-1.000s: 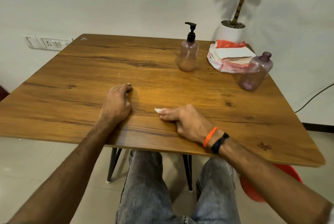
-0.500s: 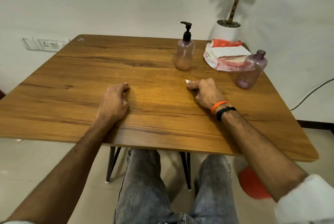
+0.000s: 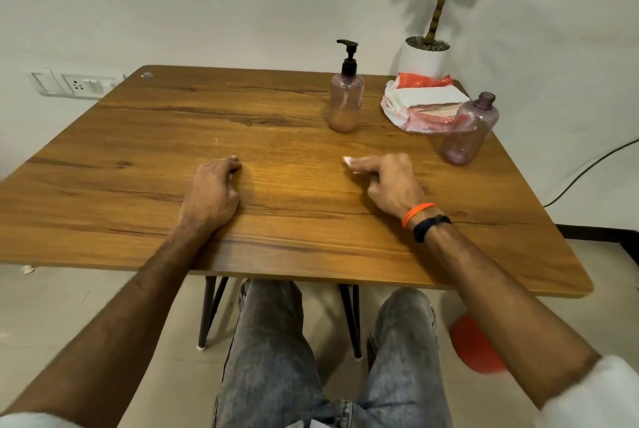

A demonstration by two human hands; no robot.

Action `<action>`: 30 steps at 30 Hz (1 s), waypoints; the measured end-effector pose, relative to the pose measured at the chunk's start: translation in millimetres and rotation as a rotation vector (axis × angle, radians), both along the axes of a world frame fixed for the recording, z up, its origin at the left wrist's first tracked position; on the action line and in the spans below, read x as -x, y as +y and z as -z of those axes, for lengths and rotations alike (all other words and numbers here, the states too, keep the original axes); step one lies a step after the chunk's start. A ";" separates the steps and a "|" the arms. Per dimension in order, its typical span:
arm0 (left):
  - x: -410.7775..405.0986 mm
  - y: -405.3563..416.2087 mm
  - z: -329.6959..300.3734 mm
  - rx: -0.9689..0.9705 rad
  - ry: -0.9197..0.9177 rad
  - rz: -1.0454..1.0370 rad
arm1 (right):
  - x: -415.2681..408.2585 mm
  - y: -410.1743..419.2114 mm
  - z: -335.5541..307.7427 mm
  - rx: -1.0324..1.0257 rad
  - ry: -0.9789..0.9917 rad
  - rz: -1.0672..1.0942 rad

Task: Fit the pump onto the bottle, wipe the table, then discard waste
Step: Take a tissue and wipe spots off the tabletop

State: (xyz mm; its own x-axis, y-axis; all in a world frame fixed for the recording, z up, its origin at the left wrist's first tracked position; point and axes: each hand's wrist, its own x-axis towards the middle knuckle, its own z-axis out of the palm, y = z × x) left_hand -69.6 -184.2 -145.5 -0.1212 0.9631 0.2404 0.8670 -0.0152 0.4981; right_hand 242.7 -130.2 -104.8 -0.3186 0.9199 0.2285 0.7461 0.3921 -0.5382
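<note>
A pinkish bottle [image 3: 346,101] with a black pump [image 3: 348,56] fitted on top stands at the back middle of the wooden table [image 3: 173,151]. A second purple bottle [image 3: 468,130] with an open neck stands to its right. My right hand [image 3: 387,178] presses a small white tissue [image 3: 347,161] against the table top, fingers curled over it, so only its tip shows. My left hand [image 3: 212,191] rests on the table with loosely curled fingers and holds nothing.
A pack of white tissues in a red and white wrapper [image 3: 422,102] lies at the back right. A potted plant [image 3: 427,51] stands behind the table corner. A red bin [image 3: 475,344] sits on the floor under the right edge. A cable [image 3: 594,165] runs along the right wall.
My right hand slid the tissue from the near middle of the table away from me and to the right, then back slightly left. The left hand stayed put.
</note>
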 end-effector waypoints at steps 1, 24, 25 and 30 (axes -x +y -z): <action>-0.8 -0.1 -0.2 0.001 0.001 0.000 | -3.8 13.1 0.7 0.033 -0.041 0.072; -23.3 -15.1 -23.8 0.067 -0.233 -0.013 | 42.5 -55.4 -4.7 0.516 0.837 0.005; -32.1 -17.9 -27.5 0.054 -0.279 -0.002 | 41.7 -52.8 -6.8 0.593 0.927 0.024; -87.5 -21.4 -43.8 0.026 -0.659 0.037 | 33.1 -51.6 -21.2 0.809 1.132 0.061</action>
State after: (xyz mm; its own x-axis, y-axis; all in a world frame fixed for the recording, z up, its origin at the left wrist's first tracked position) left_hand 17.9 -205.6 -101.7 -0.2013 0.9740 0.1034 0.3792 -0.0199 0.9251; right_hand 209.5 -181.8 -83.7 -0.2751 0.9245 -0.2640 -0.2376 -0.3314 -0.9131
